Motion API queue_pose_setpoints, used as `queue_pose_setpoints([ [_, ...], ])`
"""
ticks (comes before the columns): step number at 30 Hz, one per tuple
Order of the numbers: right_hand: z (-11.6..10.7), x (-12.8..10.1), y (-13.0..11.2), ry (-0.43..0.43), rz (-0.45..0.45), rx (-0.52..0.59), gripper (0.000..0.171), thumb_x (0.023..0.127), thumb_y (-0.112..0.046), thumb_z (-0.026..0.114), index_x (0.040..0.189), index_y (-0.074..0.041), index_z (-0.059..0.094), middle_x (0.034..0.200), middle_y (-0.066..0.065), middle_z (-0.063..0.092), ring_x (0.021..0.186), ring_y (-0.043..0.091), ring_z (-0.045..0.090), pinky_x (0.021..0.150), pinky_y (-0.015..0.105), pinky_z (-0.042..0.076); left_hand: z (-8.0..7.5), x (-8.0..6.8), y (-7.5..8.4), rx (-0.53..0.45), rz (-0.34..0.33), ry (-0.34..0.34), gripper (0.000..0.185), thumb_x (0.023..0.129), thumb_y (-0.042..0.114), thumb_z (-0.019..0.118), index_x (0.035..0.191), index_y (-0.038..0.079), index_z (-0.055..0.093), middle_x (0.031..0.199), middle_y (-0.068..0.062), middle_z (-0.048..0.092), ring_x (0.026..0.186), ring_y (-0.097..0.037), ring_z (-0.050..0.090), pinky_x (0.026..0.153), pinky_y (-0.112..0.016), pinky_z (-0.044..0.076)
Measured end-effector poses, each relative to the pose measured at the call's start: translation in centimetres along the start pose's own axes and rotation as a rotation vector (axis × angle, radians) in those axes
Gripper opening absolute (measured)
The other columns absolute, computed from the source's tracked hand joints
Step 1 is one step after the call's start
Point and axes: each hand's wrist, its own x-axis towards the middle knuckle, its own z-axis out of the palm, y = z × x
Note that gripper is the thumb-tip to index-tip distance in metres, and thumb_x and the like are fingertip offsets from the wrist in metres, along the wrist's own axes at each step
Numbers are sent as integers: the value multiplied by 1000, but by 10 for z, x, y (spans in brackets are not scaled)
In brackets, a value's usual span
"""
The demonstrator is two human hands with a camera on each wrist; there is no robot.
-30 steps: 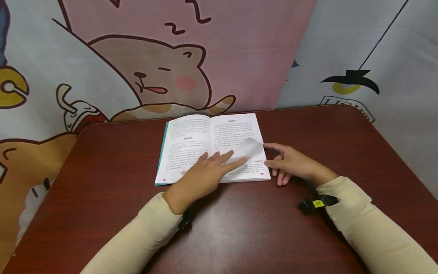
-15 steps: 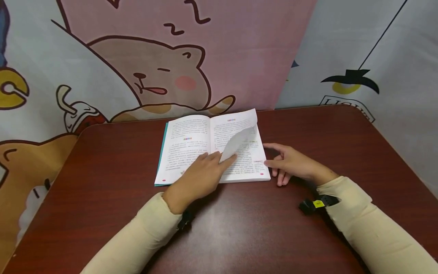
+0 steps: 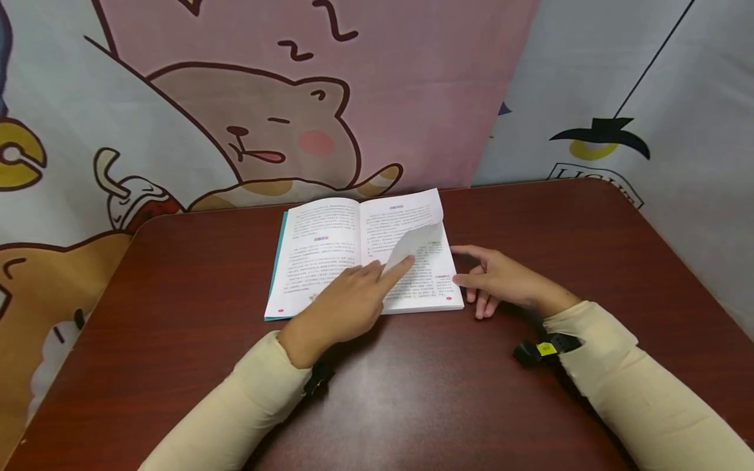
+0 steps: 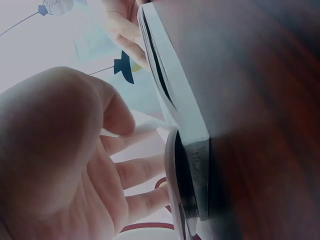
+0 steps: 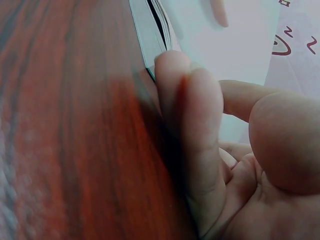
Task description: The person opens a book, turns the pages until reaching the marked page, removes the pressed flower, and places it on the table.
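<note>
An open book (image 3: 312, 255) with printed pages and a teal cover edge lies on the table. My left hand (image 3: 341, 301) is over its lower middle, pinching the lower corner of a right-hand page (image 3: 412, 242), which curls up and folds over toward the left. One digit stretches across the page below; in the left wrist view the thumb overlaps the index finger, the page between them, and the other fingers (image 4: 145, 170) extend straight. My right hand (image 3: 501, 281) lies beside the book, index finger and thumb apart at its right edge, the remaining fingers loosely bent underneath.
The dark red-brown table (image 3: 412, 392) reaches back to a cloth (image 3: 436, 91) printed with cartoon animals. A black wrist device (image 3: 533, 353) with a yellow label sits on the right wrist, near the table surface.
My left hand has drawn the page corner leftward, so the page has lifted into a larger fold and uncovered text beneath. The right hand has stayed at the book's edge.
</note>
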Motion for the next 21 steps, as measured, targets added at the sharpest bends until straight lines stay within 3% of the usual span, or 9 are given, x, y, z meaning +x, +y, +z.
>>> queue_pose_setpoints([
  [2, 0, 0, 0, 1, -1, -4, 77, 98, -22, 64, 159, -16, 18, 73, 13, 62, 51, 24, 68, 50, 43, 58, 1, 0, 0, 12, 8, 19, 66, 94, 8, 54, 157, 15, 33, 102, -12, 65, 87, -25, 65, 79, -40, 55],
  [7, 0, 0, 1, 4, -4, -7, 77, 98, -22, 64, 159, -16, 19, 73, 12, 62, 51, 24, 69, 51, 43, 58, 1, -1, 1, 30, 12, 23, 61, 97, 9, 51, 156, 14, 35, 107, -13, 66, 94, -25, 66, 80, -41, 55],
  [15, 0, 0, 1, 0, -14, 3, 77, 98, -22, 64, 159, -16, 18, 72, 13, 61, 50, 24, 68, 49, 43, 57, 0, -2, 0, 0, -7, -11, 59, 99, 8, 52, 155, 22, 38, 136, -15, 61, 120, -28, 62, 92, -46, 53],
  [21, 0, -1, 0, 4, -6, -1, 77, 98, -22, 64, 159, -17, 18, 72, 13, 61, 50, 24, 68, 50, 43, 58, 0, -1, 0, -14, -1, 14, 56, 98, 6, 54, 151, 21, 44, 152, -18, 47, 131, -30, 57, 98, -47, 52],
])
